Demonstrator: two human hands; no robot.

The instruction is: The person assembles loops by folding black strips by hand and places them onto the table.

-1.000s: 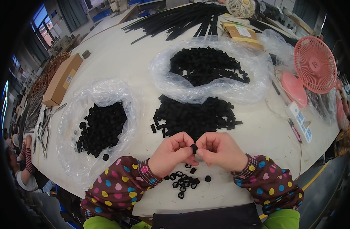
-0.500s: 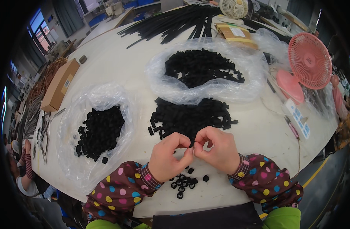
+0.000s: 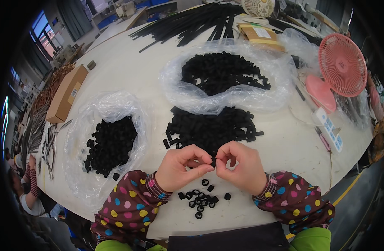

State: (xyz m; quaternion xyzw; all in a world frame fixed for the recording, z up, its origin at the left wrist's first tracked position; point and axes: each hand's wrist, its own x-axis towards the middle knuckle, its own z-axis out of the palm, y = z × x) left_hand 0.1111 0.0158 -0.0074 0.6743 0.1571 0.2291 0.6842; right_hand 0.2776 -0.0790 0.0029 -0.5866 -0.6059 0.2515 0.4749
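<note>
Fingers (image 3: 200, 154), left hand (image 3: 175, 168) and right hand (image 3: 243, 167): were pinched round small black piece (image 3: 213, 162); black rings (image 3: 203, 202) lay on white worktop (image 3: 242, 214).

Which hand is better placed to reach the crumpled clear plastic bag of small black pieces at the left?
The left hand, I'd judge: it is nearer that clear plastic bag, and the right hand would likely have to cross the left. Both hands meet at one small black piece, though.

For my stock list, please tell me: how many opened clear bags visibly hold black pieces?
2: the left bag lies on the left of the table; the far bag lies beyond the loose black heap. Clear plastic beside the pink fan may hide more.
</note>
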